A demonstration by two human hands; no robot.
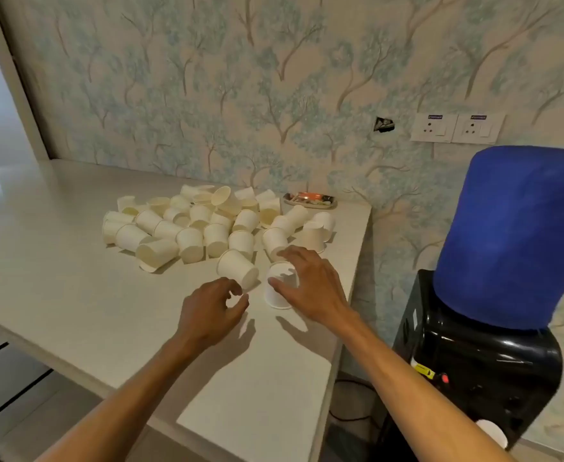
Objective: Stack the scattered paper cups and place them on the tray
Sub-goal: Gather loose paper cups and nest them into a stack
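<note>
Stacking barely begun: right hand [307,281] grips one upturned cup [281,290], left hand [212,311] apparently empty beside it, cup pile [200,225] behind unstacked.

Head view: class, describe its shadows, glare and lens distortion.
Head view: both hands cast soft shadows on the counter below the left hand and right hand; faint glare at the counter's far left; wide-angle bending curves the edges; slightly soft overall.

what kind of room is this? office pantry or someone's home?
Probably a pantry or refreshment corner, home or office unclear. A water dispenser with a blue-covered bottle stands beside a pale counter strewn with paper cups, and two wall sockets sit on tree-patterned wallpaper.
</note>
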